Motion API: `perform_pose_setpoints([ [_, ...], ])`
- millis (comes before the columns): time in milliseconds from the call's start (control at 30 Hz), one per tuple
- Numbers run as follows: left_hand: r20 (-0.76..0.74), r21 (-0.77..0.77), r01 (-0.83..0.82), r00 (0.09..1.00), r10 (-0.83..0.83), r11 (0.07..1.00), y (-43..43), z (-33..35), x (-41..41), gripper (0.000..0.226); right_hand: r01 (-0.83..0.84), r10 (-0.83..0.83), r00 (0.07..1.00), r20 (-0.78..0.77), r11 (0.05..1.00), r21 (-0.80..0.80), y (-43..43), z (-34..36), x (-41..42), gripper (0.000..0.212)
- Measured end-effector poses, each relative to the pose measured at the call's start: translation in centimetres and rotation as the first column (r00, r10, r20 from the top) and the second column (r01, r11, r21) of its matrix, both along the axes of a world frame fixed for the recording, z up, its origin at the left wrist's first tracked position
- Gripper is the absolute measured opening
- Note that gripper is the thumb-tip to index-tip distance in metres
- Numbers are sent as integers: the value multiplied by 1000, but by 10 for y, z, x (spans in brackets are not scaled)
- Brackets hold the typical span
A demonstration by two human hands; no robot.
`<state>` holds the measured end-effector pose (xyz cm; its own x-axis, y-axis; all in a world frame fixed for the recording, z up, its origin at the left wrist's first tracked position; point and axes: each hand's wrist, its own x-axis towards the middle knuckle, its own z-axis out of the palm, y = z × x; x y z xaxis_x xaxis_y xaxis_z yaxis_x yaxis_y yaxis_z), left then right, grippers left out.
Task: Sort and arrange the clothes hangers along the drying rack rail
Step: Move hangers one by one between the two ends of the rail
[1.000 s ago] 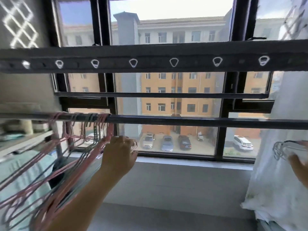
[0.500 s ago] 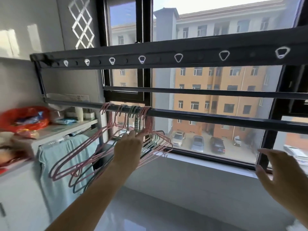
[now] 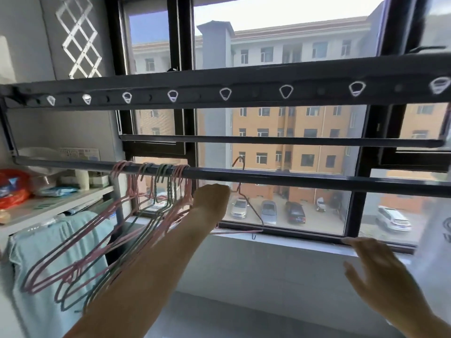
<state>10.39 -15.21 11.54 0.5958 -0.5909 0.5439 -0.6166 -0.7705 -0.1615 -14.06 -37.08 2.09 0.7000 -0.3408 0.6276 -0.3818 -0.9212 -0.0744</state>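
Note:
A dark drying rack rail [image 3: 305, 179] runs across the window. Several pink and green wire hangers [image 3: 127, 215] hang bunched on its left part. One pink hanger [image 3: 240, 189] hangs apart, a little to their right, with its hook over the rail. My left hand [image 3: 212, 200] grips that hanger just below the rail, at its neck and left shoulder. My right hand [image 3: 380, 272] floats low at the right with fingers spread, holding nothing.
Above is a wider rack bar with white hanging loops [image 3: 225, 93]. A shelf [image 3: 48, 206] at the left carries a red bag [image 3: 13, 189] and small items, with a pale blue cloth [image 3: 56, 242] draped below. White fabric [image 3: 439, 230] hangs at the far right.
My left hand has drawn one pink hanger out of the bunch and shifted it right along the rail. The right hand stays open and has dropped slightly.

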Motion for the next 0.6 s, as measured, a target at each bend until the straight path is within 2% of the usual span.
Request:
perform_pose_setpoints([
  [100, -11, 72, 131, 991, -130, 989, -22, -20, -5, 22, 9, -8, 999, -39, 999, 43, 1, -3, -9, 49],
  [233, -94, -4, 299, 950, -298, 954, -43, -54, -17, 27, 68, -55, 993, -107, 990, 121, -10, -9, -24, 48],
  [400, -206, -218, 542, 788, -581, 812, -53, -68, -42, 21, 111, -88, 977, -192, 987, 117, -20, -11, -38, 58],
  [500, -162, -290, 622, 717, -678, 728, -55, -66, -56, 20, 148, -111, 964, -243, 979, 137, -22, -10, -45, 64],
  [600, -181, -359, 671, 632, -754, 649, -59, -65, -66, 19, 74, -32, 987, -159, 961, 267, -16, -2, -55, 44],
])
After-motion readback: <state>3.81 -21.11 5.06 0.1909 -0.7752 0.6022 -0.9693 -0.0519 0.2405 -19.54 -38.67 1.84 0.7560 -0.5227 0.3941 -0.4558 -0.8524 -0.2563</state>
